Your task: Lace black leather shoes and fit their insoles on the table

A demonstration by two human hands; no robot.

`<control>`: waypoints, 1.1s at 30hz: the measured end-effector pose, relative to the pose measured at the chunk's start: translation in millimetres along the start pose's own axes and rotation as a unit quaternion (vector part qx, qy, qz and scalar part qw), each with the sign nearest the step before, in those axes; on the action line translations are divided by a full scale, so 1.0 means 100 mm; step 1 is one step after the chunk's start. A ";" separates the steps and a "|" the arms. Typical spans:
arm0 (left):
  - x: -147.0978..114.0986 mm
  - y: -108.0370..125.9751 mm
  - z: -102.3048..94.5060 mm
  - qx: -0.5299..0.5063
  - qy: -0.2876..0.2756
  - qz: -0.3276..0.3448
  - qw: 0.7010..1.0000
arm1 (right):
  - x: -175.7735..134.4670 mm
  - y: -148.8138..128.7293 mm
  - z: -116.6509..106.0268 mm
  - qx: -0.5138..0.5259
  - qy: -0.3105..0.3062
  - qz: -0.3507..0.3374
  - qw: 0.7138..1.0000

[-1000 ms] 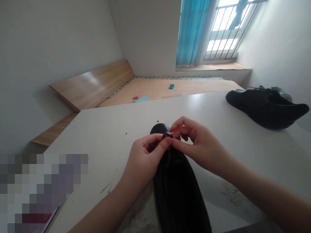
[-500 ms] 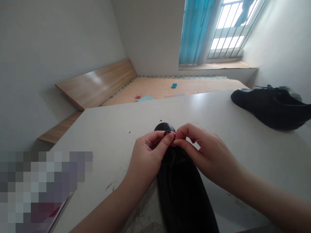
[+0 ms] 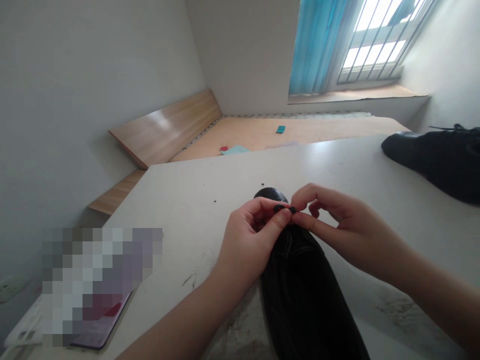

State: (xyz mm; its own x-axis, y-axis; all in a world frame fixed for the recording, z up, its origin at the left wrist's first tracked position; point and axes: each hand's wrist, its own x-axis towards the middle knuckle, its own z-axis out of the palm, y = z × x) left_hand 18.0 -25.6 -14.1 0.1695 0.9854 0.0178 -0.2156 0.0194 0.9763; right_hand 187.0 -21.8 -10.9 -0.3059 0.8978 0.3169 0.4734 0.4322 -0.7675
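Note:
A black shoe (image 3: 311, 290) rests on the white table, its toe pointing away from me and its opening toward me. Over its front, my left hand (image 3: 255, 230) pinches a looped black shoelace (image 3: 279, 207) between thumb and forefinger. My right hand (image 3: 330, 215) meets it there, thumb and forefinger pinched on the same lace beside the left fingertips. How the lace runs beneath the fingers is hidden. A second black shoe (image 3: 438, 160), with its lace on top, stands at the right edge of the view, partly cut off.
The white table (image 3: 180, 200) carries dark smudges and small black specks. A phone-like flat object (image 3: 101, 330), partly pixelated, lies at the lower left. Behind the table is a bed (image 3: 318, 131) with a wooden headboard (image 3: 165, 125) and a small teal item (image 3: 280, 129).
The view has swung left, so everything sits further right. Both hands still pinch the lace, and more of its loop shows between the fingertips.

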 end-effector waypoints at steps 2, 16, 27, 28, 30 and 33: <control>0.00 0.00 0.00 -0.006 -0.006 -0.007 1.000 | 0.00 0.00 -0.01 -0.010 -0.013 -0.012 1.000; 0.01 0.00 -0.03 -0.005 -0.020 -0.036 0.999 | 0.03 0.09 -0.04 0.003 -0.014 -0.102 0.995; 0.00 -0.01 -0.03 -0.005 -0.026 -0.031 0.999 | 0.04 0.07 -0.09 -0.011 -0.036 -0.088 0.995; -0.01 0.00 -0.02 0.009 -0.025 -0.026 0.999 | 0.04 0.06 -0.08 -0.004 -0.031 -0.073 0.997; -0.03 0.00 -0.01 0.046 -0.021 -0.014 0.999 | 0.03 0.06 -0.07 0.006 -0.013 -0.038 0.999; -0.06 0.02 -0.01 0.116 -0.013 0.016 0.993 | 0.05 0.07 -0.06 0.024 -0.037 0.019 0.999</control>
State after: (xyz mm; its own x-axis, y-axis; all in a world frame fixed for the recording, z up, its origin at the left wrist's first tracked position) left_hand 15.5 -31.8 -12.8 0.1915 0.9801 0.0519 0.0053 -0.0539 0.9985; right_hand 193.9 -13.9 -11.4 -0.3498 0.9041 0.2455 0.4463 0.3912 -0.8048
